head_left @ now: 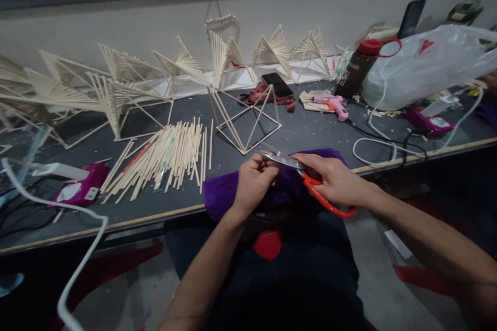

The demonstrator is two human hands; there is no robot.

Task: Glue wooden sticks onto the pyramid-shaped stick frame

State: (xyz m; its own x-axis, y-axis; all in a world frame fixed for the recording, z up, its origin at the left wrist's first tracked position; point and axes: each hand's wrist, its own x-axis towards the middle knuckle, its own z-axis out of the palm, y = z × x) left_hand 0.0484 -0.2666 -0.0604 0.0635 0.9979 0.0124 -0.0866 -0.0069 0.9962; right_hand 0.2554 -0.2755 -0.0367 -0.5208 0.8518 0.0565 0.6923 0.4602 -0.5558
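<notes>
My right hand [334, 178] is closed around a pair of scissors [285, 160] near the pivot. The orange handle loop hangs below the palm, and the blades point left. My left hand [254, 178] is closed at the blade tips, its fingers pinching a thin wooden stick [278, 154]; only a short pale end shows beside the blade. Both hands are above a purple cloth [219, 191] at the table's front edge. Just beyond them stands an open frame of glued sticks [248, 124]. A pile of loose sticks [171, 158] lies to the left.
Several twisted stick models [182, 64] line the back. A phone [277, 85], a pink glue gun [330, 103], a brown bottle [355, 70] and a plastic bag [427, 67] are at the right. Purple power adapters [79, 186] with white cables lie at both sides of the table [186, 108].
</notes>
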